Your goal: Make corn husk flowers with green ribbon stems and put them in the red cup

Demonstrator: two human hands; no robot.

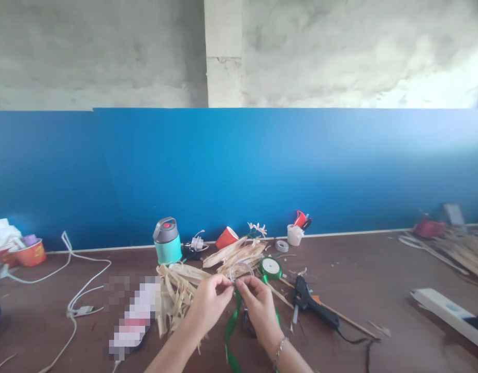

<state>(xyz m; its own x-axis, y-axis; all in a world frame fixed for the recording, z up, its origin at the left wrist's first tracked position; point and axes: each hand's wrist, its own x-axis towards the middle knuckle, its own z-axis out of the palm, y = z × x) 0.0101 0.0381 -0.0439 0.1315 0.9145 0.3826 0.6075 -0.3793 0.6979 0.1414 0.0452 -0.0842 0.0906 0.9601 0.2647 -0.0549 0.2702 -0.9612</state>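
Note:
Both my hands meet over the brown table, fingertips pinched together on a thin pale wire loop (242, 269) and the top of a green ribbon (231, 326). My left hand (209, 303) pinches from the left. My right hand (258, 305), with a bracelet at the wrist, pinches from the right. The ribbon hangs down between my wrists. A green ribbon spool (270, 267) lies just behind my right hand. Dried pale husk strips (176, 292) lie beside my left hand.
A black glue gun (312, 303) with its cord lies to the right, over a thin wooden stick. A teal flask (167, 241), an orange cup (226, 238), a tape roll (281, 246) and a white cup (294, 234) stand near the blue wall. White cables (81, 290) run at left. A white strip (448, 311) lies at right.

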